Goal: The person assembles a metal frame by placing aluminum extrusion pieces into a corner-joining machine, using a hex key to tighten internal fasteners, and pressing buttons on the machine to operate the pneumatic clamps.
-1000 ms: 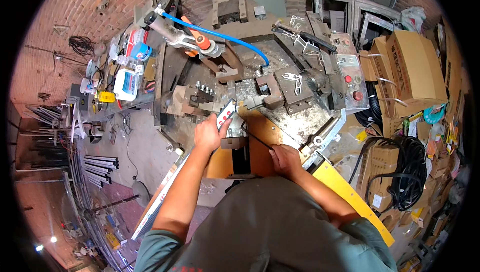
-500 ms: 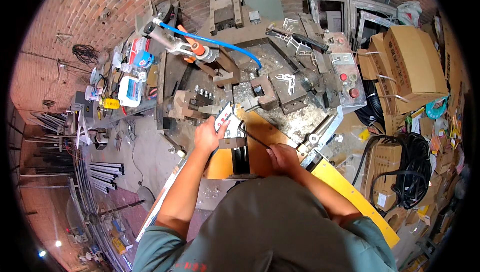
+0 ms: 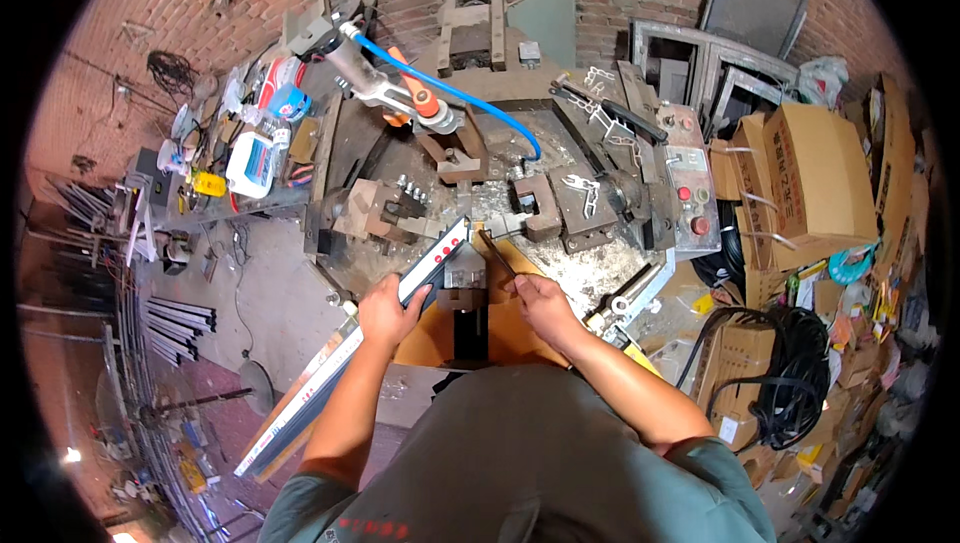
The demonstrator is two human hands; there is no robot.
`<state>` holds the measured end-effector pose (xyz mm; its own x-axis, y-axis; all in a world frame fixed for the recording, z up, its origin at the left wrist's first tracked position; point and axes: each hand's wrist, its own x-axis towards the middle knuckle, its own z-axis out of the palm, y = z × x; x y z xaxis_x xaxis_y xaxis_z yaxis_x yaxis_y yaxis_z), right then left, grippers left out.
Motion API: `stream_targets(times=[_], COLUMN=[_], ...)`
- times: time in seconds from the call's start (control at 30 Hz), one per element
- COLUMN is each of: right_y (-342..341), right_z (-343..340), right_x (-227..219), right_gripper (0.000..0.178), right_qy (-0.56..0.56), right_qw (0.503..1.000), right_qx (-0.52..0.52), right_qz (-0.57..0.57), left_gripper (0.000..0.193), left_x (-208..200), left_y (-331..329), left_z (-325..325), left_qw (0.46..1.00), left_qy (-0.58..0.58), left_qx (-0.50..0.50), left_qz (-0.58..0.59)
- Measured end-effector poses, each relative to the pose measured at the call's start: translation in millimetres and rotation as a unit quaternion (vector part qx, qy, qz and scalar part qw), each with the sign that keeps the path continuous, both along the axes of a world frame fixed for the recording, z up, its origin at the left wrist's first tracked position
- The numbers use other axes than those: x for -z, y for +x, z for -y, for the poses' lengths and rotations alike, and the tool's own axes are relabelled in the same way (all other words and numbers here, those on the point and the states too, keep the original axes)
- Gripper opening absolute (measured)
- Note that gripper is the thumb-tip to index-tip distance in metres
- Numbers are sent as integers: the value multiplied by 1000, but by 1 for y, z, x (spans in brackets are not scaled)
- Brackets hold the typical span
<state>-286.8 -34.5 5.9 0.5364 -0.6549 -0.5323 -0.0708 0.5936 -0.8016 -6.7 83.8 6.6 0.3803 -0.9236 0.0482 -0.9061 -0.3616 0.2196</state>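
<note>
My left hand is closed round a long pale profile with a dark edge and red marks. Its tip lies at the middle of a corner-joining machine, and a long strip continues past the hand toward the lower left. Closed in a pinch, my right hand holds a thin dark bar. The bar's far end rests close to the profile's tip, and how far it runs under my palm is hidden. Between the hands sits a metal block. Steel clamp blocks flank the profile's tip.
A blue hose arches over the machine from an orange-fitted cylinder. A control box with red buttons stands at the right. Cardboard boxes and coiled black strips lie beyond. Bottles crowd a left side table.
My left hand has shifted down and left along the profile, showing more of it. The right hand has moved up and slightly left with the dark bar. The whole view has shifted slightly.
</note>
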Motion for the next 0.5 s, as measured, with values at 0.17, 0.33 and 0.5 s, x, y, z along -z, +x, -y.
stream_targets(times=[0.17, 0.33, 0.5], right_y=[27, 33, 21], right_z=[16, 24, 12], right_x=[-20, -16, -20], right_gripper=[34, 32, 30], right_qy=[2, -11, -49], right_qw=[998, 1000, 997], right_qx=[29, -7, -43], right_qz=[48, 20, 50], left_gripper=[57, 57, 60], left_x=[-8, -15, -7], left_y=[-2, -3, 0], left_z=[3, 4, 0], left_qw=[999, 997, 999], left_qy=[19, 45, 27], left_qx=[-21, -40, -29], left_qz=[-15, -46, -25])
